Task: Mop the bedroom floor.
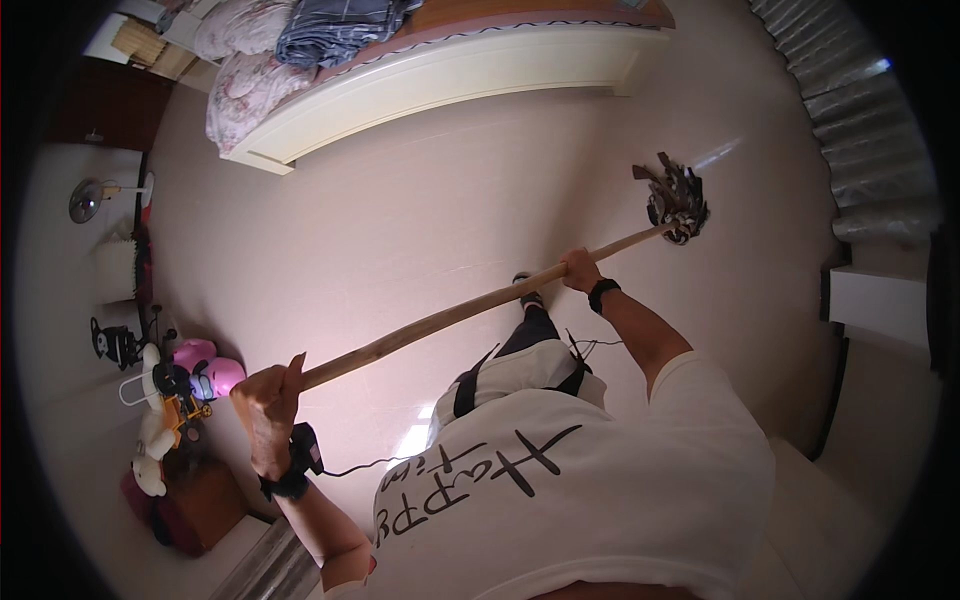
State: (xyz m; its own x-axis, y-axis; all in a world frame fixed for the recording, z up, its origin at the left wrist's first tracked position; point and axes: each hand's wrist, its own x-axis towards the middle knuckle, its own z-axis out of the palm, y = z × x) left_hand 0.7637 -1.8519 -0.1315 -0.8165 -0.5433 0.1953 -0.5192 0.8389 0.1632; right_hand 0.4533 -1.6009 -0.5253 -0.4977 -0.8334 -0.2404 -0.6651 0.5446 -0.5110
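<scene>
A mop (440, 318) with a long wooden handle slants across the view from lower left to upper right. Its head of dark cloth strips (678, 200) rests on the pale floor at the right. My left hand (268, 405) is closed around the top end of the handle, thumb pointing up along it. Farther down, my right hand (580, 271) grips the handle about two thirds of the way to the mop head. Both wrists wear black straps, and a thin cable runs from the left one toward my body.
A cream bed frame (440, 90) with bedding (335, 35) spans the far side. Toys, among them a pink one (215, 372), stand at the left near a fan (88, 200). Grey curtains (860, 120) hang at the right above a white cabinet (878, 302).
</scene>
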